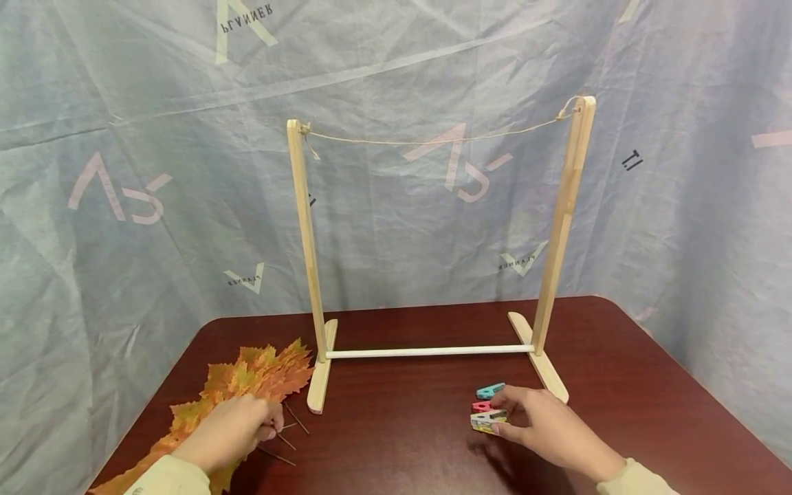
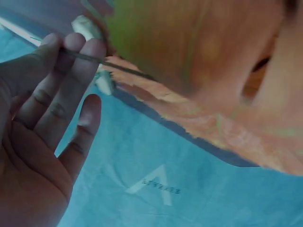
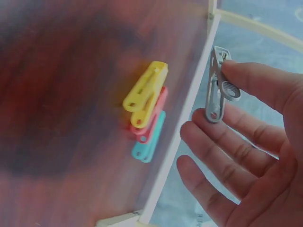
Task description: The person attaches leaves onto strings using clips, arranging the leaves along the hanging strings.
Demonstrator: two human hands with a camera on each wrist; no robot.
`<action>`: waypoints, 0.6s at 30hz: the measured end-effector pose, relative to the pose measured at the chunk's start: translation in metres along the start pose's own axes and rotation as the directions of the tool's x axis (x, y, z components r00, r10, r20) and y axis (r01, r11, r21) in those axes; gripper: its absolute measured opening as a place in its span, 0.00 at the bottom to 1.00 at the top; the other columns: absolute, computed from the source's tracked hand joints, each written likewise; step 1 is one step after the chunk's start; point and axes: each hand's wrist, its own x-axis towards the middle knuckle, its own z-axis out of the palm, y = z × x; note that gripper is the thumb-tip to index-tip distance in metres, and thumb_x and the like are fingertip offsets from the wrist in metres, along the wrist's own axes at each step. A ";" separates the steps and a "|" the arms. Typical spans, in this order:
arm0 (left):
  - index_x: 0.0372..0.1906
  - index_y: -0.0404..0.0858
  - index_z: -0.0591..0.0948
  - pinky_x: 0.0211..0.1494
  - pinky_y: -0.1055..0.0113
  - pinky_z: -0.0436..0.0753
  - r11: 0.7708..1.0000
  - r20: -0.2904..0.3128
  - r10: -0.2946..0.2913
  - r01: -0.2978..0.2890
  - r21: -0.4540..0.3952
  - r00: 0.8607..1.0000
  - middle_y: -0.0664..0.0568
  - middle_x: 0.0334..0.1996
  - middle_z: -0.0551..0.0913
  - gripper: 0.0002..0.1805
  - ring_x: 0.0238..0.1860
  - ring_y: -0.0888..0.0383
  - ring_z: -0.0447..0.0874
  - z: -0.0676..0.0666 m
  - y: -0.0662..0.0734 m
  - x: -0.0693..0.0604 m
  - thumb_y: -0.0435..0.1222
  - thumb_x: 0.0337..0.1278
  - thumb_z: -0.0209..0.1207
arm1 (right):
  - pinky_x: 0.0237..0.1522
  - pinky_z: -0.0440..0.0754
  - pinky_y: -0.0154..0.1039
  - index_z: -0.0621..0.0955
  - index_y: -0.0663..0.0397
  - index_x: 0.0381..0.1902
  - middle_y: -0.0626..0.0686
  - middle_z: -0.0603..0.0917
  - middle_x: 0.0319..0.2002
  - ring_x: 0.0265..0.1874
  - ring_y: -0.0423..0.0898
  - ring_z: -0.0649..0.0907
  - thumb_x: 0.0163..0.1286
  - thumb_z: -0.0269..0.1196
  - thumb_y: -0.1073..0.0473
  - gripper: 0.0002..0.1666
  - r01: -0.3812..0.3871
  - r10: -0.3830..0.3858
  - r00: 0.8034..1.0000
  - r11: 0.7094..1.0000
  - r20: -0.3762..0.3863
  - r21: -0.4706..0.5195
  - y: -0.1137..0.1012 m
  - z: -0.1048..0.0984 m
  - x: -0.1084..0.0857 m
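Observation:
In the head view my left hand [image 1: 238, 425] is at the near end of a pile of orange and yellow artificial maple leaves [image 1: 235, 381]. The left wrist view shows it pinching the thin brown stem [image 2: 125, 71] of one leaf [image 2: 189, 42] between thumb and fingertips. My right hand [image 1: 544, 423] is over the table on the right, pinching a grey clothespin [image 3: 216, 78] between thumb and fingers. Below it, a yellow clothespin [image 3: 150, 92], a red clothespin [image 3: 152, 125] and a teal clothespin [image 3: 150, 146] lie in a row on the table.
A wooden stand rises behind my hands, with a left post [image 1: 307, 240], a right post [image 1: 559, 227] and a white crossbar [image 1: 427, 352] low down. A twine string [image 1: 383, 142] sags between the post tops. Grey printed cloth [image 1: 396, 227] hangs behind the dark red table [image 1: 396, 412].

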 end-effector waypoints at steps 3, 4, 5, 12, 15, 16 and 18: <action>0.31 0.42 0.87 0.26 0.69 0.77 0.999 -0.013 0.002 -0.003 -0.039 1.000 0.64 0.24 0.82 0.06 0.23 0.71 0.75 -0.009 0.008 0.007 0.28 0.57 0.70 | 0.32 0.80 0.35 0.83 0.48 0.41 0.37 0.85 0.35 0.32 0.32 0.82 0.64 0.73 0.52 0.12 0.017 -0.018 0.999 1.000 -0.042 -0.004 -0.005 -0.007 0.004; 0.30 0.43 0.87 0.27 0.69 0.77 0.999 -0.021 0.004 -0.005 -0.051 1.000 0.65 0.24 0.83 0.06 0.23 0.71 0.76 -0.012 0.011 0.010 0.29 0.56 0.70 | 0.33 0.80 0.35 0.83 0.48 0.40 0.37 0.84 0.34 0.32 0.32 0.82 0.64 0.73 0.53 0.11 0.031 -0.031 0.998 0.999 -0.057 -0.012 -0.008 -0.010 0.006; 0.30 0.43 0.87 0.27 0.69 0.77 0.998 -0.029 0.004 -0.006 -0.065 1.000 0.65 0.24 0.83 0.06 0.23 0.71 0.76 -0.016 0.014 0.012 0.30 0.57 0.71 | 0.33 0.81 0.36 0.83 0.48 0.40 0.37 0.84 0.34 0.32 0.33 0.82 0.64 0.74 0.54 0.11 0.043 -0.044 0.996 0.999 -0.073 -0.020 -0.010 -0.013 0.009; 0.30 0.48 0.85 0.28 0.68 0.76 0.981 -0.086 -0.064 0.047 -0.186 0.994 0.66 0.21 0.80 0.07 0.22 0.67 0.76 -0.039 0.039 0.030 0.33 0.62 0.68 | 0.35 0.81 0.37 0.84 0.47 0.43 0.36 0.86 0.34 0.33 0.33 0.84 0.67 0.71 0.56 0.08 0.126 -0.134 0.978 0.990 -0.158 -0.059 -0.025 -0.035 0.026; 0.31 0.45 0.86 0.29 0.68 0.78 0.973 -0.150 -0.059 0.023 -0.230 0.987 0.63 0.22 0.83 0.06 0.24 0.66 0.79 -0.050 0.051 0.041 0.32 0.63 0.67 | 0.35 0.83 0.37 0.85 0.48 0.45 0.35 0.84 0.34 0.34 0.34 0.84 0.69 0.70 0.55 0.08 0.148 -0.154 0.974 0.988 -0.167 -0.050 -0.034 -0.046 0.034; 0.31 0.44 0.86 0.29 0.68 0.78 0.970 -0.171 -0.057 0.014 -0.243 0.984 0.63 0.23 0.84 0.05 0.24 0.65 0.80 -0.054 0.055 0.045 0.32 0.63 0.67 | 0.35 0.83 0.37 0.85 0.48 0.45 0.35 0.84 0.34 0.34 0.34 0.83 0.70 0.70 0.55 0.09 0.153 -0.160 0.971 0.987 -0.175 -0.057 -0.037 -0.050 0.036; 0.33 0.42 0.87 0.31 0.67 0.79 0.964 -0.224 -0.058 -0.004 -0.265 0.973 0.61 0.25 0.85 0.03 0.25 0.65 0.81 -0.060 0.062 0.052 0.33 0.63 0.67 | 0.36 0.83 0.39 0.85 0.48 0.47 0.36 0.83 0.34 0.34 0.34 0.82 0.69 0.70 0.54 0.11 0.156 -0.169 0.965 0.985 -0.199 -0.079 -0.044 -0.057 0.042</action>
